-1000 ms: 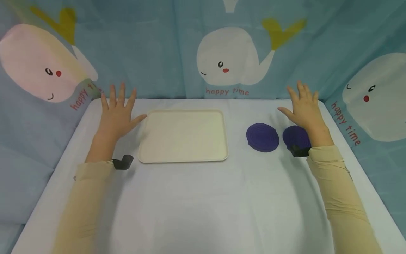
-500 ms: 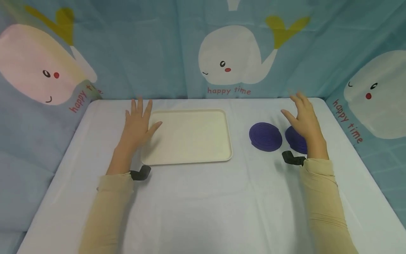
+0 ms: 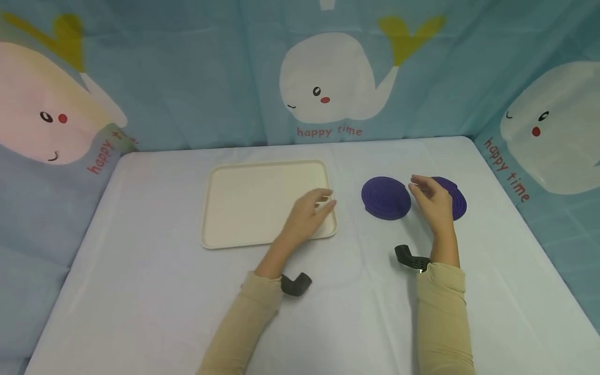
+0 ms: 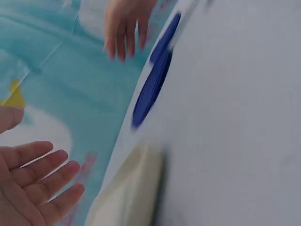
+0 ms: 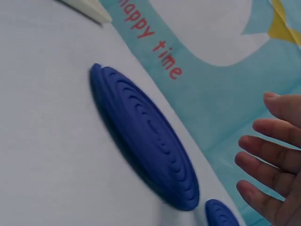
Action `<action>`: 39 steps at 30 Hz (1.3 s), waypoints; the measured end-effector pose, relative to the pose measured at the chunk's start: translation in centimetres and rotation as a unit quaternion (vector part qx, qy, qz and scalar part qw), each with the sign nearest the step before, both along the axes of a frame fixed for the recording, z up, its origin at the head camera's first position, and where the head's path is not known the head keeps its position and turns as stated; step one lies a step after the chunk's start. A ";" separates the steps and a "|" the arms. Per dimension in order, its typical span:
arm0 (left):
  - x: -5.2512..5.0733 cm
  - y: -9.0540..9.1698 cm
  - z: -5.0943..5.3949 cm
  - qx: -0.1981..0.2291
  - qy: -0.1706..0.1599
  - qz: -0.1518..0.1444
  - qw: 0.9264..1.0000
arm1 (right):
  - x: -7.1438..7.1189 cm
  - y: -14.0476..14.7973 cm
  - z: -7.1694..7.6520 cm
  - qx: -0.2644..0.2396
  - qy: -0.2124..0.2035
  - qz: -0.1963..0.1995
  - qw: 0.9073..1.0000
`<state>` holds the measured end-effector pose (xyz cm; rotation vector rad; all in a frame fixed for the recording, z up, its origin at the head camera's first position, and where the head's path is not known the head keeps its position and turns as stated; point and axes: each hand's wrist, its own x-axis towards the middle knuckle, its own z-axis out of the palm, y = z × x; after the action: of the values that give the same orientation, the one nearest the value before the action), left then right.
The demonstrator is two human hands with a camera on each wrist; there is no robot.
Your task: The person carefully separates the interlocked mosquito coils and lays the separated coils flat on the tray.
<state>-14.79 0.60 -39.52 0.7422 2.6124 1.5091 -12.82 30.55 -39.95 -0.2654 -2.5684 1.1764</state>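
Observation:
A cream rectangular tray lies on the white table. My left hand hovers over its right part, fingers loosely bent and holding nothing; the left wrist view shows that palm with the fingers spread. Two purple-blue flat spiral discs, perhaps coiled mats, lie right of the tray. The left disc is in full view, its ridged rings plain in the right wrist view. Above the right disc, partly hiding it, is my right hand, fingers relaxed and nothing between them.
Blue fabric printed with whales hangs behind the table and along both sides. A white cloth covers the table. Dark wrist cameras, such as the left one, stick out beside both wrists.
My left hand has swept right, from the tray's left edge to over its right part. My right hand has come lower and nearer, slightly left, with fingers bending more. Tray and discs stay put.

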 end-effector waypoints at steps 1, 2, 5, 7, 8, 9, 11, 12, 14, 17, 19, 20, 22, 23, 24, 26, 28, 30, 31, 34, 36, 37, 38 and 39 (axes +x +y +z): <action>0.3 1.4 -0.3 0.017 -0.023 -0.014 0.999 | 0.1 -0.2 -0.3 -0.007 0.001 -0.004 1.000; 0.6 2.6 -0.6 0.034 -0.044 -0.022 0.998 | 0.2 -0.4 -0.7 -0.014 0.001 -0.006 1.000; 1.2 5.6 -1.3 0.077 -0.099 -0.023 0.992 | 0.5 -0.9 -1.7 -0.035 -0.006 -0.007 0.999; 1.3 7.1 -1.7 0.096 -0.120 -0.013 0.988 | 0.6 -1.1 -2.3 -0.053 -0.003 -0.007 0.999; 1.4 7.6 -1.9 0.106 -0.127 -0.006 0.986 | 0.6 -1.2 -2.5 -0.058 0.000 -0.009 0.998; 1.4 8.1 -2.0 0.113 -0.134 0.003 0.985 | 0.6 -1.2 -2.7 -0.066 0.005 -0.012 0.998; 1.5 8.8 -2.5 0.125 -0.144 0.020 0.981 | 0.7 -1.2 -3.0 -0.074 0.013 -0.017 0.997; 1.5 9.1 -2.7 0.129 -0.153 0.028 0.979 | 0.8 -1.2 -3.1 -0.074 0.013 -0.021 0.997; 1.7 9.5 -3.2 0.135 -0.170 0.040 0.975 | 1.0 -1.2 -3.4 -0.063 0.003 -0.030 0.998; 2.2 9.8 -4.1 0.145 -0.191 0.042 0.970 | 1.3 -1.0 -3.9 -0.044 -0.017 -0.043 0.998; 2.4 9.9 -4.5 0.166 -0.206 0.034 0.964 | 1.4 -0.9 -4.0 -0.043 -0.016 -0.051 0.998; 2.5 10.0 -4.7 0.181 -0.213 0.026 0.960 | 1.5 -0.9 -4.1 -0.044 -0.012 -0.055 0.997; 2.5 10.0 -4.8 0.209 -0.225 0.012 0.951 | 1.5 -0.9 -4.2 -0.047 -0.010 -0.068 0.997; 2.4 10.1 -4.8 0.220 -0.232 0.005 0.947 | 1.4 -0.9 -4.2 -0.053 -0.010 -0.077 0.996; 2.4 10.1 -4.8 0.231 -0.241 -0.001 0.943 | 1.5 -0.9 -4.2 -0.060 -0.013 -0.087 0.994; 2.1 10.1 -4.7 0.243 -0.258 -0.009 0.935 | 1.4 -0.8 -4.1 -0.084 -0.022 -0.107 0.990; 1.8 10.1 -4.7 0.262 -0.280 -0.014 0.924 | 1.4 -0.8 -4.0 -0.120 -0.028 -0.122 0.985; 1.5 10.0 -4.6 0.295 -0.309 -0.014 0.904 | 1.3 -0.7 -3.9 -0.151 -0.029 -0.130 0.980; 1.3 10.0 -4.6 0.321 -0.323 -0.014 0.890 | 1.3 -0.6 -3.8 -0.164 -0.027 -0.129 0.978; 0.9 9.9 -4.6 0.391 -0.357 -0.009 0.848 | 1.0 -0.5 -3.7 -0.183 -0.023 -0.120 0.975; 0.7 10.0 -4.7 0.413 -0.367 -0.003 0.833 | 0.9 -0.3 -3.7 -0.186 -0.019 -0.113 0.976; 0.6 10.0 -4.8 0.413 -0.371 0.002 0.832 | 0.8 -0.3 -3.6 -0.186 -0.021 -0.110 0.976; 0.6 10.0 -4.8 0.405 -0.374 0.006 0.835 | 0.8 -0.3 -3.6 -0.184 -0.021 -0.107 0.977; 0.6 10.0 -4.8 0.393 -0.373 0.011 0.840 | 0.8 -0.3 -3.6 -0.183 -0.022 -0.105 0.977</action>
<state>-14.17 10.62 -44.37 0.0475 1.4078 2.2780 -12.05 30.24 -43.60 -0.6341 -2.2723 1.5666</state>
